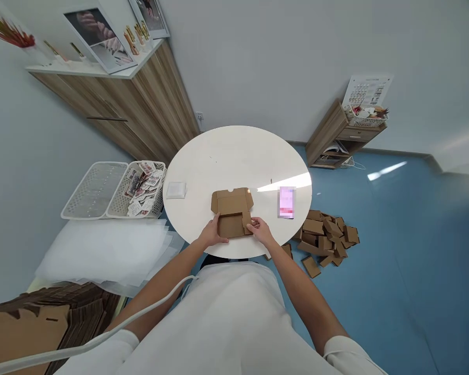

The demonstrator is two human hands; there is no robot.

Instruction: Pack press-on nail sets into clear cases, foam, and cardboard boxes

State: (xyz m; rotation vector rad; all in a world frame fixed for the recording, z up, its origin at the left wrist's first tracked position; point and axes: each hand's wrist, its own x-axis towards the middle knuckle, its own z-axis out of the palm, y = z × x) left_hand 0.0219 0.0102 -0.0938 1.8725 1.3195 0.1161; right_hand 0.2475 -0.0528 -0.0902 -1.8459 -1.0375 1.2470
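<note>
The cardboard box (230,226) lies between the two hands, its tray side turned up and its lid flap (232,199) spread flat beyond the fingertips. The left hand (216,232) is half spread around the box's near left corner, gripping it with a finger up along the left side and the thumb along the near edge. The right hand (259,229) is more closed, its thumb and fingers bent onto the folded panel at the box's right side; whether it pinches both faces of that panel is too small to tell.

All this rests on the white table (238,156), whose bare top stretches ahead of both hands. To the right of the right hand and a little farther forward lies a phone (286,200) with a lit, blurred screen. Forward and left of the left hand is a flat white packet (175,190).

Below the table, to the right of the right hand, many brown boxes (324,237) are heaped on the blue floor (391,224). Well to the left of the left hand stand a white basket (121,198) of printed cards (143,195), translucent sheets (101,250) and stacked flat cardboard (25,330).
</note>
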